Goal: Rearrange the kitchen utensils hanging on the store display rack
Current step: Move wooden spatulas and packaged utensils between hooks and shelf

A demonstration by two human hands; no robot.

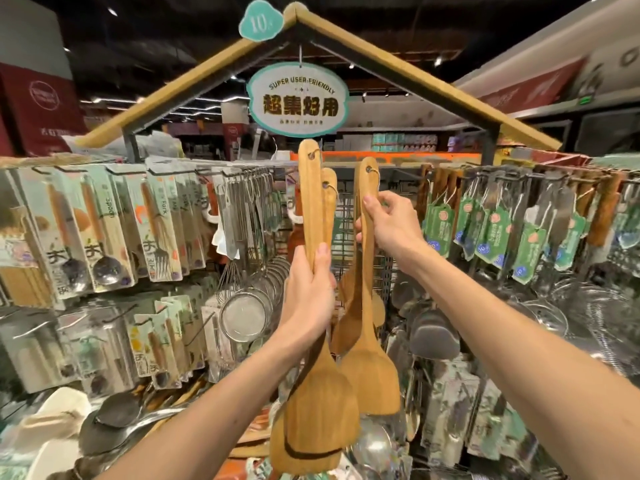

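My left hand (308, 292) grips the handles of two wooden spatulas (313, 202) held upright in front of the display rack (349, 202), their broad blades (318, 410) pointing down. My right hand (388, 223) holds the handle of a third wooden spatula (367, 358) just to the right; its top end with a string loop reaches the level of the rack's upper rail. Behind these, more wooden utensils hang low against the wire grid.
Carded spoons and forks (104, 230) hang on hooks at left. Wire whisks and mesh strainers (247, 306) hang left of centre. Wooden-handled tools with green tags (491, 230) fill the right hooks. A roof-shaped frame with an oval sign (298, 98) stands overhead.
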